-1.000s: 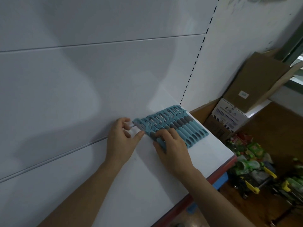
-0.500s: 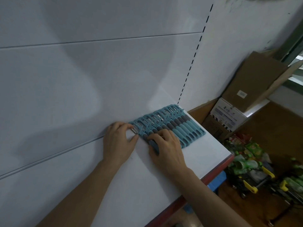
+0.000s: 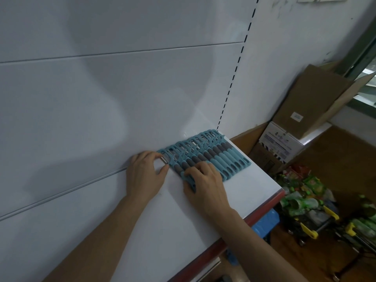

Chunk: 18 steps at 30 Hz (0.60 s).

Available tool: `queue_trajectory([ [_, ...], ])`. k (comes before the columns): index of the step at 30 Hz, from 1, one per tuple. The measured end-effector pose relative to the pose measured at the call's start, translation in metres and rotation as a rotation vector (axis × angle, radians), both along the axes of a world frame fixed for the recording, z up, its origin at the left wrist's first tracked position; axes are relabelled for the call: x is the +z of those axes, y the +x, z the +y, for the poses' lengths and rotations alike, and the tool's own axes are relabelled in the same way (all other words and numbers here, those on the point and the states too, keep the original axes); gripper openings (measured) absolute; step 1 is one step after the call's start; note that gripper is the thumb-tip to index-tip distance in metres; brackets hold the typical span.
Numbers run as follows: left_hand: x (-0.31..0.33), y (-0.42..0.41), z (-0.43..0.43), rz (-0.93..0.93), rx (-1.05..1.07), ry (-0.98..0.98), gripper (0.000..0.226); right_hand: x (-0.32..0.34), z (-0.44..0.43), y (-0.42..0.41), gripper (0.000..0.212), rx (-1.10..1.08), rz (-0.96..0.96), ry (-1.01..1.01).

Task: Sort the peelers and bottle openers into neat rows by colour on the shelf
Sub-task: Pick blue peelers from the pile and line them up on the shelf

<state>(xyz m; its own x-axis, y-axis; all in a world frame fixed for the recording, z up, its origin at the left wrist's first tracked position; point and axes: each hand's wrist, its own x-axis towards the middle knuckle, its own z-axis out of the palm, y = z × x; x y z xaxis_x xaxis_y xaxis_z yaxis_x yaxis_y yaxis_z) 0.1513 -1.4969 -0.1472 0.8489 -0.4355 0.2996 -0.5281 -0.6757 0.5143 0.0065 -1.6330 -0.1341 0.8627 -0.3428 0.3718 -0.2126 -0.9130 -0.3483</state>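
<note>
Peelers (image 3: pixel 205 157), all teal with grey grips, lie side by side in one row at the right end of the white shelf (image 3: pixel 240 192), heads towards the back panel (image 3: pixel 101 102) and handles pointing out at the shelf's red front edge. My left hand (image 3: pixel 143 177) sits at the row's left end, thumb and forefinger closed lightly around the metal blade of the end peeler (image 3: pixel 173 162), its head hard against the panel. My right hand (image 3: pixel 205 181) lies palm down over the handle of that same peeler, fingers spread flat and pressing, not curled round anything. The peeler's long axis runs from my left fingers back to my right palm, slightly askew from its neighbours, I judge, so the next nudge goes rightwards to close it against the row. My right hand is nearer the handles, my left nearer the heads. To my left the shelf is bare. Beyond the shelf end stand cardboard boxes (image 3: pixel 301 110), and packaged goods (image 3: pixel 299 192) crowd the brown floor below.
</note>
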Motion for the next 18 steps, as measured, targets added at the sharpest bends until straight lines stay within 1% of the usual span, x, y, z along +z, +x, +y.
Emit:
queue_trajectory([
  [4, 0.002, -0.008, 0.005, -0.013, -0.019, 0.041, 0.035, 0.010, 0.002, -0.005, 0.023, -0.009, -0.003, -0.009],
  [7, 0.006, -0.014, 0.015, -0.036, -0.085, 0.142, 0.043, 0.019, -0.004, -0.011, 0.027, 0.010, 0.057, -0.043],
  [10, 0.010, -0.023, 0.043, -0.058, -0.160, 0.269, 0.060, 0.030, -0.009, -0.019, 0.034, 0.041, 0.144, -0.079],
  [12, 0.011, -0.029, 0.070, -0.071, -0.166, 0.353, 0.072, 0.037, -0.005, -0.023, 0.037, 0.061, 0.182, -0.095],
  [15, 0.018, -0.044, 0.119, -0.058, -0.110, 0.459, 0.080, 0.044, 0.016, -0.028, 0.043, 0.105, 0.197, -0.125],
  [18, 0.030, -0.062, 0.183, 0.014, 0.022, 0.565, 0.096, 0.046, 0.050, -0.033, 0.046, 0.195, 0.203, -0.123],
])
